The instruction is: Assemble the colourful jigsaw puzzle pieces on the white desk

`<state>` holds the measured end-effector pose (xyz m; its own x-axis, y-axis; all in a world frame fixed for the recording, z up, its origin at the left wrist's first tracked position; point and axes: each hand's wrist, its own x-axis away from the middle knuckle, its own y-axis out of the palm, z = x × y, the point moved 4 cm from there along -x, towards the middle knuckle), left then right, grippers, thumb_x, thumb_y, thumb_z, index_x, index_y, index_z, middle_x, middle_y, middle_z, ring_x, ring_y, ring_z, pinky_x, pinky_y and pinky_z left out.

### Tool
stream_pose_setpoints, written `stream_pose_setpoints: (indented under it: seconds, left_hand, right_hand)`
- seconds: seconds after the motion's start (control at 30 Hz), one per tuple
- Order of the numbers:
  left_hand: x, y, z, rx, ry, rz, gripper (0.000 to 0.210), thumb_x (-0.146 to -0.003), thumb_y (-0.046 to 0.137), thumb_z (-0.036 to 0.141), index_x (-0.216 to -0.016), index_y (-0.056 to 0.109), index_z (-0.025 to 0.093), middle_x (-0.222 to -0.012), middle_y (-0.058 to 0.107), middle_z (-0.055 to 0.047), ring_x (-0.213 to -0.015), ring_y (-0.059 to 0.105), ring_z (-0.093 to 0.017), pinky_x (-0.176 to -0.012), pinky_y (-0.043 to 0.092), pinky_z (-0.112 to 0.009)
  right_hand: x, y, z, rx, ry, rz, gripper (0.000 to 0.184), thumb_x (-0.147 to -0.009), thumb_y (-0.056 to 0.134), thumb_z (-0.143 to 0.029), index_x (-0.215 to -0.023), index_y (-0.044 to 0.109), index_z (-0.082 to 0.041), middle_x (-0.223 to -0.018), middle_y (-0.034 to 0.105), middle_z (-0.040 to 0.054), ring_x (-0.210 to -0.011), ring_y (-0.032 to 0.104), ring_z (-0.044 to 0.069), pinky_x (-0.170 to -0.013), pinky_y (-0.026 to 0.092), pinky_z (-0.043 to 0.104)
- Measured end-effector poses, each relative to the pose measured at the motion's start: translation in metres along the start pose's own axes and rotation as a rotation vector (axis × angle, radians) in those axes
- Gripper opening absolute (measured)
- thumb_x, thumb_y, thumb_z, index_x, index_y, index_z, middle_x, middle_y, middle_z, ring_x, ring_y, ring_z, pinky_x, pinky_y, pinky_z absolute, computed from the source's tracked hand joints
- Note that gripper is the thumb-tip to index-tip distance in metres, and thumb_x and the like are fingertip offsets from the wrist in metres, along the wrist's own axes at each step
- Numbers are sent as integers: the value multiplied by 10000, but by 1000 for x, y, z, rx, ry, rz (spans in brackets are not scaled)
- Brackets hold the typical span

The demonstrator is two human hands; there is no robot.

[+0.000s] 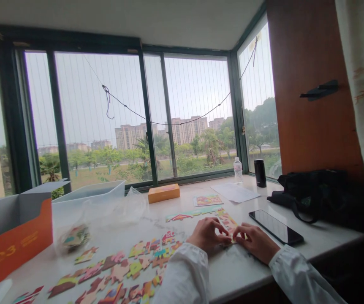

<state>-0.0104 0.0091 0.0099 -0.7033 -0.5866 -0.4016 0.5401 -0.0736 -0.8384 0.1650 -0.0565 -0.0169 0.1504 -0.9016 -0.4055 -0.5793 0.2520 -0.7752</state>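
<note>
Puzzle pieces [75, 237] inside plastic bag [106, 215]

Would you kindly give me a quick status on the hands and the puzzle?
Left hand and right hand pressing puzzle strip. Loose pieces left. Phone beside right hand.

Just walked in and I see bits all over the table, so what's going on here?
A person in white sleeves sits at a white table by the window, working on a jigsaw. The left hand and the right hand meet on a joined strip of puzzle pieces, fingertips pressing at its near end. Loose pieces lie scattered to the left; a dark phone lies to the right.
</note>
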Motion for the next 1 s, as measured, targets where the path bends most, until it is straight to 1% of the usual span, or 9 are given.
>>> stream_pose_setpoints:
  seconds: [0.3,0.57,0.8,1.0]
  left_hand:
    - [-2,6,-9,-21,-18,13,378,-687,737,622,-942,795,349,-879,717,-7,-734,619,-134,-707,434,-252]
    - [-2,7,-14,3,-31,5,378,-663,753,630,-947,787,382,-888,714,16,-733,616,-131,-706,422,-255]
    - [-1,6,-12,20,-23,-10,442,-653,727,683,-951,789,362,-896,715,8,-751,628,-132,-694,430,-246]
    - [0,4,-9,9,-59,-6,385,-672,750,621,-956,789,365,-881,718,11,-735,625,-132,-706,433,-254]
  right_hand:
    - [0,1,0,-42,-56,-41,256,-896,543,-443,-889,744,-284,-876,636,15,-705,584,144,-718,458,267]
    - [-1,3,0,-69,-58,-55,293,-900,534,-491,-930,743,-288,-935,654,20,-709,596,140,-740,473,264]
    - [-1,4,4,-30,-49,-48,294,-896,537,-487,-886,741,-275,-878,646,21,-718,591,147,-719,465,261]
    - [-1,3,1,-35,-49,-45,289,-886,541,-485,-865,732,-269,-837,634,23,-710,587,154,-700,468,263]
